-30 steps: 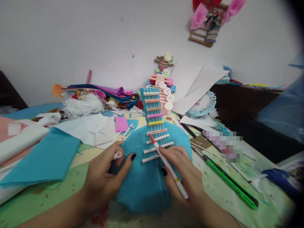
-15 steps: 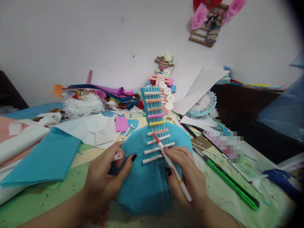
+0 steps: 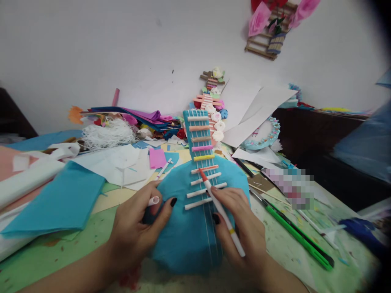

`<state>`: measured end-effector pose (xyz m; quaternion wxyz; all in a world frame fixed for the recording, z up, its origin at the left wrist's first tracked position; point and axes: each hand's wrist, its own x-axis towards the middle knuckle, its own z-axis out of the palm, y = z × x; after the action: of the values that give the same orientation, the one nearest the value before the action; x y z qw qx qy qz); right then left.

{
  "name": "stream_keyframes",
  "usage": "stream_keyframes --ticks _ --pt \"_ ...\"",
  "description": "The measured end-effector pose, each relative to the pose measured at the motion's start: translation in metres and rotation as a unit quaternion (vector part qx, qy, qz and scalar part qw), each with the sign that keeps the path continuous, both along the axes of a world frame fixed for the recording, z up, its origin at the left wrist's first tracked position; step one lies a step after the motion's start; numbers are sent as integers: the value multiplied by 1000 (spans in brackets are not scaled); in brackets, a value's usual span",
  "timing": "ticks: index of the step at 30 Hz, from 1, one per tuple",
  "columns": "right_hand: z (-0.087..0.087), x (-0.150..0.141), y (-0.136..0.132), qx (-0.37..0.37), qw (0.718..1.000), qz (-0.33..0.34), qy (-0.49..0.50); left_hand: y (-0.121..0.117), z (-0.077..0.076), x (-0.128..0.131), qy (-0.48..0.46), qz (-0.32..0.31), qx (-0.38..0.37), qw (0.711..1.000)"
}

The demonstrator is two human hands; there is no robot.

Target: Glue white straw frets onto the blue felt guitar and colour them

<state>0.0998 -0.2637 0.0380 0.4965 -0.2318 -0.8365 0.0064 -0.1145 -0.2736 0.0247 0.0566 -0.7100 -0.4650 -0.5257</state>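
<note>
Blue guitar craft (image 3: pixel 189 236), sides partly hidden; left hand (image 3: pixel 131 219) grips it and half-covered cap (image 3: pixel 154 200), right hand (image 3: pixel 244 215) grips marker (image 3: pixel 225 219).

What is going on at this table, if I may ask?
A person's right hand holds a white marker, its orange-red tip at a partly coloured stick on a blue guitar-shaped craft. The left hand is at the craft's edge, holding a small white tube, perhaps the marker's cap. Just above that stick is a yellow one; three white sticks lie below.
</note>
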Motion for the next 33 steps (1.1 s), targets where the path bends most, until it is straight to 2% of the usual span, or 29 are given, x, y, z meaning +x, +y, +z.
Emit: stream_keyframes --ticks 7,12,16,27,33 --pt "-1 1 0 -12 999 13 -29 1 -1 -1 -9 -3 -13 1000" --pt "-5 2 0 -4 1000 2 -7 4 -4 -2 -20 -7 -27 999" --pt "-6 0 2 -14 999 -1 -42 4 -2 -2 -19 -6 -32 999" --pt "-3 -3 3 -2 1000 -9 -20 5 -1 0 -20 -10 -28 999" --pt "1 0 4 7 998 -49 27 5 -1 1 -25 -10 -29 999"
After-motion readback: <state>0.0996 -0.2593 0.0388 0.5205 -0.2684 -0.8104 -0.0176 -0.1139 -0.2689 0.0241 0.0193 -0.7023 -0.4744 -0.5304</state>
